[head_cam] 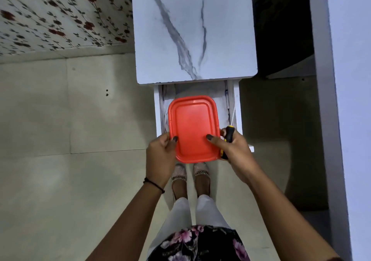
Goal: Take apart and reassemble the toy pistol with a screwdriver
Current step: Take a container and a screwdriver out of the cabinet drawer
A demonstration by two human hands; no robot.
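The left hand [160, 150] pinches the near-left rim of a red plastic tray [192, 128], carried in the air before the near edge of the white marble-patterned bench [192, 30]. The right hand [234, 150] clamps the tray's right rim together with a black-and-yellow screwdriver [228, 133]. No toy pistol is in view, so dismantling looks not yet begun and every step remains.

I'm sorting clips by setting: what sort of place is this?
Probably a room in a home, not a workshop: floral wallpaper, a tiled floor, and a small marble-look table with its drawer pulled out.
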